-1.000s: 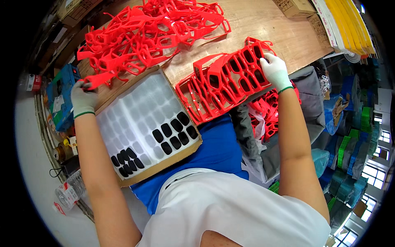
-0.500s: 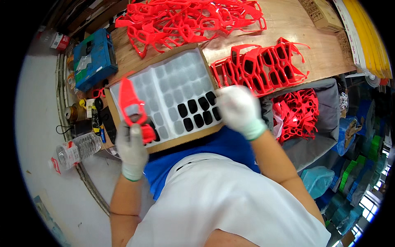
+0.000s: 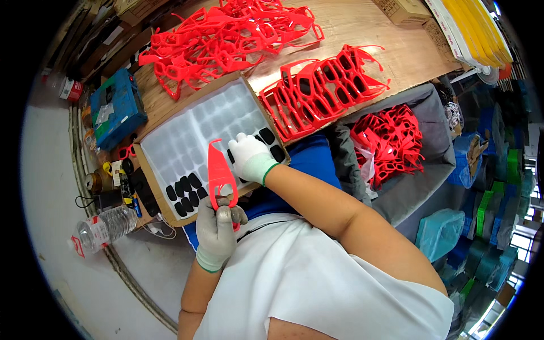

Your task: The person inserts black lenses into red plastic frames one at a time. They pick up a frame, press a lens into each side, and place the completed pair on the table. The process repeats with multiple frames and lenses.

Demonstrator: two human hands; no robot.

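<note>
My gloved left hand [image 3: 218, 235] is closed on a red glasses frame [image 3: 220, 170], held upright over the near edge of the lens box. One wide temple of it points up. My gloved right hand [image 3: 252, 157] reaches into the shallow cardboard box [image 3: 160, 198], its fingers bent down among black lenses [image 3: 266, 135]. Whether a lens is between those fingertips is hidden. More black lenses [image 3: 184, 192] lie in rows at the box's near left corner. A translucent, pocketed sheet [image 3: 192, 124] covers much of the box.
A heap of red frames [image 3: 226, 45] lies at the back of the table. Red glasses with dark lenses [image 3: 323, 85] stand in rows to the right. A grey-lined bin [image 3: 436, 141] holds more red frames. At left are a blue case [image 3: 118, 107] and a plastic bottle [image 3: 107, 226].
My left hand has brought the red frame right and nearer to me, uncovering lenses at the near left corner. My right hand has moved left, in over the lenses. The whole view has shifted.
</note>
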